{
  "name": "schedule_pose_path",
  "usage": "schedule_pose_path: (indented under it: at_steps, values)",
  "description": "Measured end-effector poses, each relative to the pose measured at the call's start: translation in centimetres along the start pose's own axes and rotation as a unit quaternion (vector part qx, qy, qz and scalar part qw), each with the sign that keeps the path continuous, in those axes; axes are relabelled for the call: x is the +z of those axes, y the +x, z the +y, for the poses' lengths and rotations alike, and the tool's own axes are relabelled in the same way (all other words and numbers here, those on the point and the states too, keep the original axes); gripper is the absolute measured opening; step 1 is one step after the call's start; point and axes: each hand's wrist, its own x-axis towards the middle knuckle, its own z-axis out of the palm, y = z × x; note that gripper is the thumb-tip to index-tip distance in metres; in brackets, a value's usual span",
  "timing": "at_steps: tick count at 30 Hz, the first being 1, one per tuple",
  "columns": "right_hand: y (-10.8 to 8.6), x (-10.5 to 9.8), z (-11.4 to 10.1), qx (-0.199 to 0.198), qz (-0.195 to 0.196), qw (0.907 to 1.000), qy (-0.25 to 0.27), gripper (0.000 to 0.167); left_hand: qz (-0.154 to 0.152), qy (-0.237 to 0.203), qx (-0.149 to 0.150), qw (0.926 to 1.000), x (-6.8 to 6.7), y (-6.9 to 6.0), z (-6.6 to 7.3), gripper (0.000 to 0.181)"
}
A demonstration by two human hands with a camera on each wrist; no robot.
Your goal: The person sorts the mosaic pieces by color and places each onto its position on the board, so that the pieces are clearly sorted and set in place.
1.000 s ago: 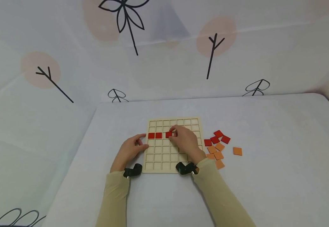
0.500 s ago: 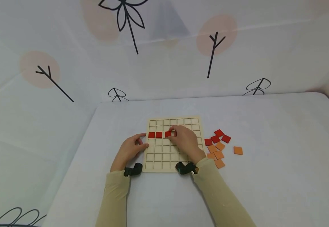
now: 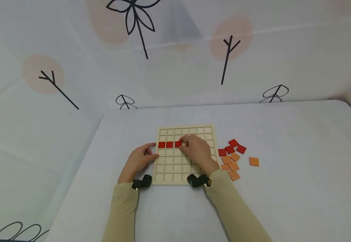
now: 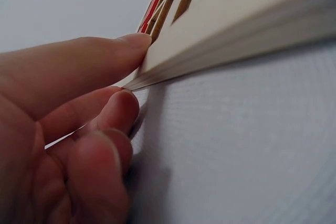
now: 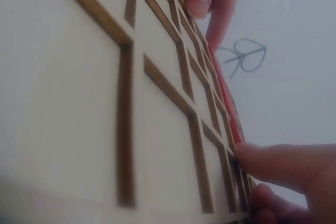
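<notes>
A pale wooden grid board (image 3: 177, 169) lies flat on the white-covered table. Two red square tiles (image 3: 165, 145) sit side by side at the left of one row. A third red tile (image 3: 178, 144) is at the cell to their right, pinched between my right hand's (image 3: 196, 150) thumb and forefinger. My left hand (image 3: 138, 157) touches the board's left edge with thumb and forefinger. In the left wrist view the left thumb (image 4: 105, 59) rests on the rim and the other fingers bend below. The right wrist view has my right hand (image 5: 294, 169) against a red strip.
Right of the board lie several loose red tiles (image 3: 241, 149) and several orange tiles (image 3: 233, 166). One orange tile (image 3: 254, 162) lies apart, farther right. A pale printed cloth (image 3: 175, 74) rises behind the table. Each wrist wears a dark camera (image 3: 197, 180).
My right hand has shifted slightly left with the red tile, which now stands straight in line with the other two. The left hand has stayed at the board's edge.
</notes>
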Motion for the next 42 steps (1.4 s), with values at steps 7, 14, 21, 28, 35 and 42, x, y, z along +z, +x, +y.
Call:
schedule_pose_path:
  at_steps: [7, 14, 21, 28, 35, 42]
  values:
    - [0.0, 0.2, 0.1, 0.002, -0.005, 1.0000, 0.001, 0.027, -0.001, -0.003, -0.005, 1.0000, 0.0, 0.0, -0.2, 0.052]
    - [0.1, 0.3, 0.3, -0.001, -0.006, 1.0000, -0.005, 0.029, 0.000, 0.000, 0.000, 1.0000, 0.1, 0.0, -0.2, 0.052]
    - [0.1, 0.3, 0.5, -0.004, -0.002, 1.0000, -0.006, 0.028, 0.000, -0.007, 0.001, 1.0000, 0.2, 0.0, -0.2, 0.051]
    - [0.1, 0.0, 0.8, -0.018, -0.012, 0.9997, 0.015, 0.030, 0.002, -0.004, -0.001, 1.0000, 0.1, 0.0, -0.1, 0.052]
    - [0.2, -1.0, 1.3, -0.041, -0.037, 0.9971, 0.051, 0.031, 0.004, -0.004, 0.000, 1.0000, 0.1, 0.1, -0.1, 0.051]
    - [-0.1, -2.0, 1.9, -0.038, -0.058, 0.9940, 0.084, 0.032, 0.002, -0.009, -0.006, 0.9999, 0.1, 0.1, -0.2, 0.052]
